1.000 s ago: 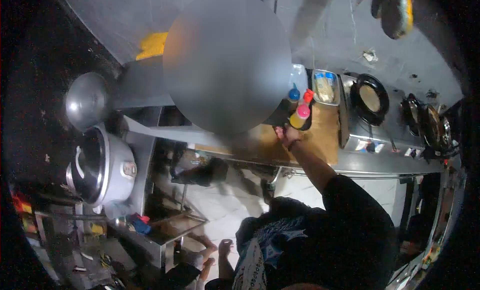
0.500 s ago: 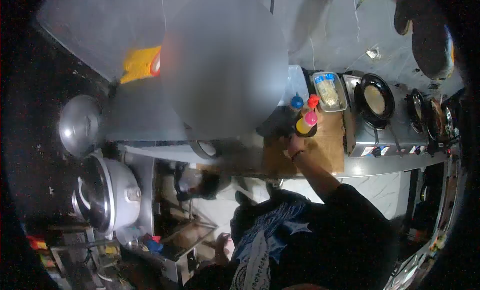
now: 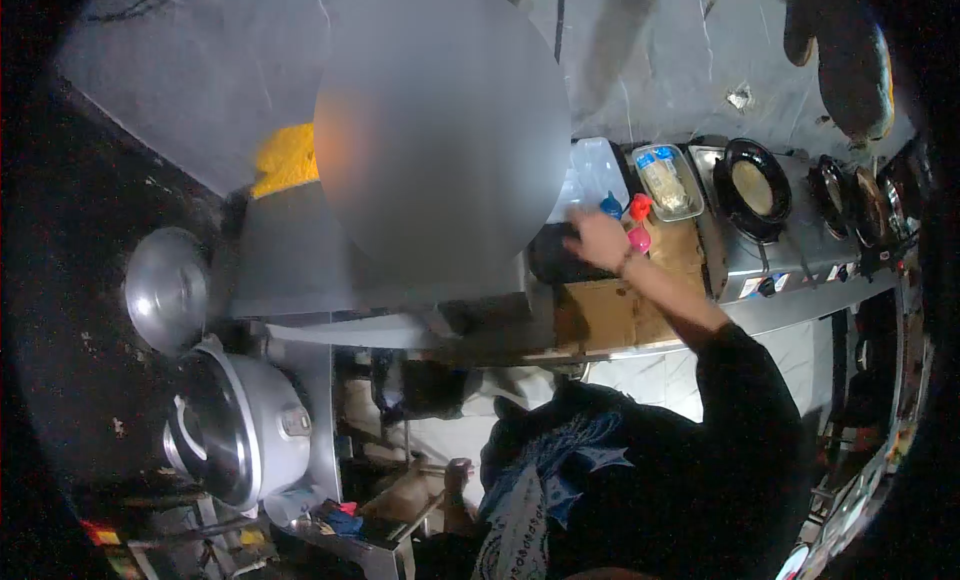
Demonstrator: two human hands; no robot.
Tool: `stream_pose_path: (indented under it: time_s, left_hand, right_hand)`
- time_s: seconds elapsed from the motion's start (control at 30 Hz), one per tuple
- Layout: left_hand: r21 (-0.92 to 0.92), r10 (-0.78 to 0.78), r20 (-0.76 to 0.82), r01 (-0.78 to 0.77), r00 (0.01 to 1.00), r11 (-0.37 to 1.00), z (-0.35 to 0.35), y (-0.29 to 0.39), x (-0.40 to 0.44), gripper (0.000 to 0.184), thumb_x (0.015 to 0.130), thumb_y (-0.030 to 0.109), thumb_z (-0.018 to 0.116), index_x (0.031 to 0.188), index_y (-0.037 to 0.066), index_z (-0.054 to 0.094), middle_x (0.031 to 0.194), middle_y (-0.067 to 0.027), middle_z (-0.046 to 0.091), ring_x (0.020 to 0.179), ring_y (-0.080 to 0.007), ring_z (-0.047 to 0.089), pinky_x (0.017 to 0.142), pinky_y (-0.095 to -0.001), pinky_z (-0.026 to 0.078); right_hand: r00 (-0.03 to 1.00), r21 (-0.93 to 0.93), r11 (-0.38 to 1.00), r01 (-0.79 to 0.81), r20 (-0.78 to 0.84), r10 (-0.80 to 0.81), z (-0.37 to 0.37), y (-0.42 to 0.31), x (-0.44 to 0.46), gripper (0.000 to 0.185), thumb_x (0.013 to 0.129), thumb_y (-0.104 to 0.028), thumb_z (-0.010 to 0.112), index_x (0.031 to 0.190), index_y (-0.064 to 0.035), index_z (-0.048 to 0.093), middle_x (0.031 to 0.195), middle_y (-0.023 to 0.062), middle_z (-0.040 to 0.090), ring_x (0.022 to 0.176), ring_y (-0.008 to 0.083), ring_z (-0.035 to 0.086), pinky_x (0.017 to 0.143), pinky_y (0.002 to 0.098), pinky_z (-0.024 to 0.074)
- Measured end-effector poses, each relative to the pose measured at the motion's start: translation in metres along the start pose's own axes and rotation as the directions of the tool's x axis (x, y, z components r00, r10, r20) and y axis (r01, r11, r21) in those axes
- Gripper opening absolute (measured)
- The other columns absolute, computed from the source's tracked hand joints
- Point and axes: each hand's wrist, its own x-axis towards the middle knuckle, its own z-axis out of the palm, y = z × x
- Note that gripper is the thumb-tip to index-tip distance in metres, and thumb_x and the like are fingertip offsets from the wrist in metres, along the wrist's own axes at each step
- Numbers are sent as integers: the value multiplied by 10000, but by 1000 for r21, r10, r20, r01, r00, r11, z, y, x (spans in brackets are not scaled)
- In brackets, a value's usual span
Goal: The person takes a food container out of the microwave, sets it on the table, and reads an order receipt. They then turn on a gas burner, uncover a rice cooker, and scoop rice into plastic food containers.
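My right hand (image 3: 602, 242) reaches over the counter, fingers apart and pointing left, with nothing visible in it. It passes beside squeeze bottles with a blue cap (image 3: 610, 208), a red cap (image 3: 640, 208) and a pink cap (image 3: 639, 242); hand and wrist partly cover them. Below the fingers lies a black, flat-looking item (image 3: 565, 257), and behind them stands a translucent plastic container (image 3: 598, 170). My left hand (image 3: 458, 472) hangs low beside my body with curled fingers; what it holds, if anything, is too dim to make out.
Brown cardboard (image 3: 595, 315) covers part of the counter. A tray with a packet (image 3: 664, 185) stands left of the stove (image 3: 745, 275), which bears a black pan (image 3: 752, 188). A large cooker (image 3: 275, 420) and a metal bowl (image 3: 165, 290) are on the left. A blurred disc hides the upper middle.
My right hand has left the pink-capped bottle's base and moved up toward the blue cap and black item. The whole view has shifted slightly. My left hand remains low.
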Motion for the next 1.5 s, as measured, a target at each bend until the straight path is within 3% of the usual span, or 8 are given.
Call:
stream_pose_path:
  time_s: [0.13,0.2,1.0,1.27,1.33,1.4,1.47,1.5]
  left_hand:
    - [125,-170,-128,186,977,975,7,-9,-30,315,820,249,580,1033,19,542,837,-129,636,667,-239,629,549,-380,511]
    - [73,-217,-151,230,964,970,5,-13,-42,319,813,250,592,1029,21,543,832,-128,638,665,-236,630,542,-372,506]
    - [-133,-398,-146,381,906,915,-1,-37,-34,251,773,182,641,945,6,591,749,-124,639,626,-214,628,491,-325,485]
    - [340,285,-104,-235,953,911,10,-4,-21,120,791,142,598,869,54,622,784,-109,633,702,-242,624,583,-361,503]
    - [621,645,105,-557,757,551,20,29,-11,105,793,144,597,856,66,626,781,-108,630,717,-245,621,601,-362,503]
    - [864,761,311,-503,569,23,39,71,5,78,803,155,595,796,82,622,746,-109,614,736,-258,605,646,-359,492]
    - [516,634,-109,-502,765,694,79,181,-18,85,807,148,594,801,67,618,741,-116,613,692,-275,588,635,-361,481]
    - [568,686,-81,-532,723,627,84,208,-18,83,805,142,597,821,65,625,760,-124,619,705,-274,594,637,-359,479]
  right_hand:
    - [996,-508,858,73,77,-40,29,23,93,452,729,-243,642,1088,-30,468,1123,155,537,1053,307,524,783,371,474]
    - [870,-541,820,188,478,116,22,13,112,568,646,-232,723,1111,-41,459,1128,133,537,1086,285,511,836,367,448]
    - [893,-282,896,343,395,-218,-89,73,129,862,474,-263,800,1191,-79,359,1074,201,541,1044,373,506,866,409,424]
    - [986,220,972,82,-159,-48,-216,5,5,865,546,-250,780,1242,14,341,1098,189,531,1018,268,527,884,340,416]
    - [985,329,944,32,-172,27,-239,-29,-28,845,555,-245,779,1237,13,351,1084,171,534,1007,232,526,882,325,416]
    - [948,416,881,224,-305,-97,-253,-61,-57,801,556,-308,784,1173,12,387,995,165,568,906,228,569,801,330,449]
    - [947,494,830,260,-297,-119,-261,-83,-78,799,562,-302,786,1178,9,385,993,151,565,896,210,562,800,328,448]
    - [943,561,772,299,-296,-151,-260,-89,-84,797,568,-296,788,1184,6,383,992,136,563,887,191,554,799,326,446]
